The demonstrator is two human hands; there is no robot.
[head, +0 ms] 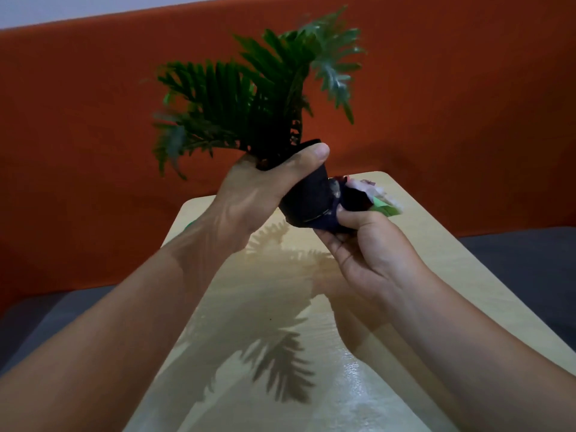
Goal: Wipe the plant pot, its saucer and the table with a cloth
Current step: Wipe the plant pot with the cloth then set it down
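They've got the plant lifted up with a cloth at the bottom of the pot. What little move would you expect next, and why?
Probably a small turn of the pot by the left hand, to bring an unwiped side round. That hand holds the pot tilted above the table, while the right hand presses the dark cloth against only the lower right side near the base.

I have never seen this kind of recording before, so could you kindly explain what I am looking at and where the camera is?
There is no machine: a person wears a camera on the head, looking forward and down at their own bare arms. The left hand holds a small black plant pot with a green leafy plant, tilted, lifted above a pale wooden table. The right hand presses a dark patterned cloth against the pot's lower side. The glossy tabletop mirrors the leaves. No saucer is clearly visible. Behind stands an orange wall.
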